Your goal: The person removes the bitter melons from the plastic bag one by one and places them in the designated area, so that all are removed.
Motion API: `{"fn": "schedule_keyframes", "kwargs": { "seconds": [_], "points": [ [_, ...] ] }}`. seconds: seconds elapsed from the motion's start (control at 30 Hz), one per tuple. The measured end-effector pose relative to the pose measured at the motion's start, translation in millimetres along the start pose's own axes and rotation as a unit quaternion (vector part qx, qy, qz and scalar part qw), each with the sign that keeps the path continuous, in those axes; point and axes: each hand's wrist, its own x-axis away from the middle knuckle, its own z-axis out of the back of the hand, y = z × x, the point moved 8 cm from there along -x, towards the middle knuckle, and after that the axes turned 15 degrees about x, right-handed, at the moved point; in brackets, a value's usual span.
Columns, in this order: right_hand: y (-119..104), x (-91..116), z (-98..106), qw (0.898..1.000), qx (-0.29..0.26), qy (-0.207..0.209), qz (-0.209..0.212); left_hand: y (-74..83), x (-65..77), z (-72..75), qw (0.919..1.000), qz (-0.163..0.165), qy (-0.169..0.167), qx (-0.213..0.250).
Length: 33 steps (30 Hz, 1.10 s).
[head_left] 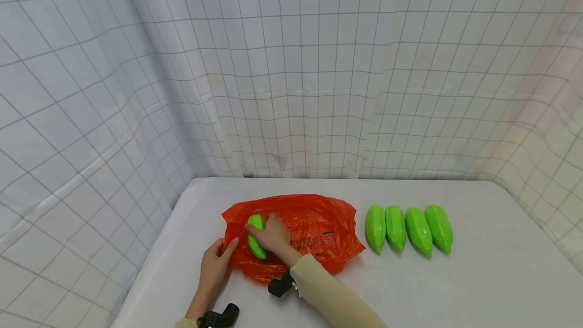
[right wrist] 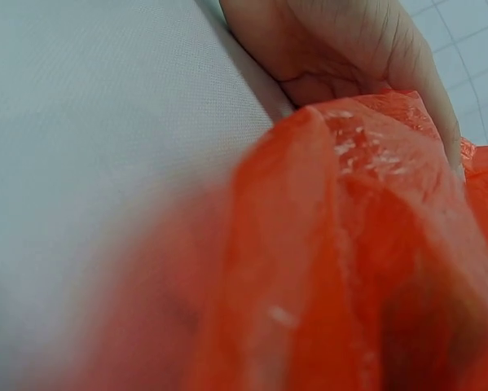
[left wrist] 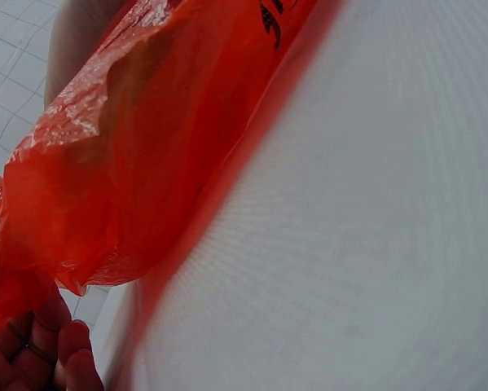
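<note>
A thin red plastic bag lies spread on the white table in the head view, with dark print on it. My left hand pinches its left edge between thumb and fingers; in the left wrist view the fingers lie under the film. Over the bag's left part, my right hand grips a glossy green oblong item with its thumb across it. The right wrist view has mostly red film, which hides the right hand's fingers and the green item.
Several similar green oblong items with pointed near ends stand in a row right of the bag. White cloth table extends around them. Grid-patterned white curtains enclose the back and sides. Both wrists wear black camera mounts.
</note>
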Motion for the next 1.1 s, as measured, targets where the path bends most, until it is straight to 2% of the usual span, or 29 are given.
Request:
{"fn": "schedule_keyframes", "kwargs": {
  "seconds": [0.2, 0.53, 0.8, 1.1],
  "points": [
    [3, 2, -1, 0.999, -0.039, -0.006, -0.016, -0.8, 0.0, 0.3, 1.0, 0.001, 0.0, 0.003],
    [9, 3, 2, 0.995, -0.096, -0.008, -0.016, -1.3, -0.3, 0.6, 1.0, 0.007, -0.001, 0.002],
    [13, 1, 9, 0.991, -0.136, 0.006, -0.008, -1.6, 0.3, 1.0, 0.9999, 0.014, 0.001, 0.004],
    [15, 4, 26, 0.983, -0.177, 0.038, 0.01, -0.1, -0.3, -0.9, 0.9999, 0.01, -0.004, 0.006]
  ]
}}
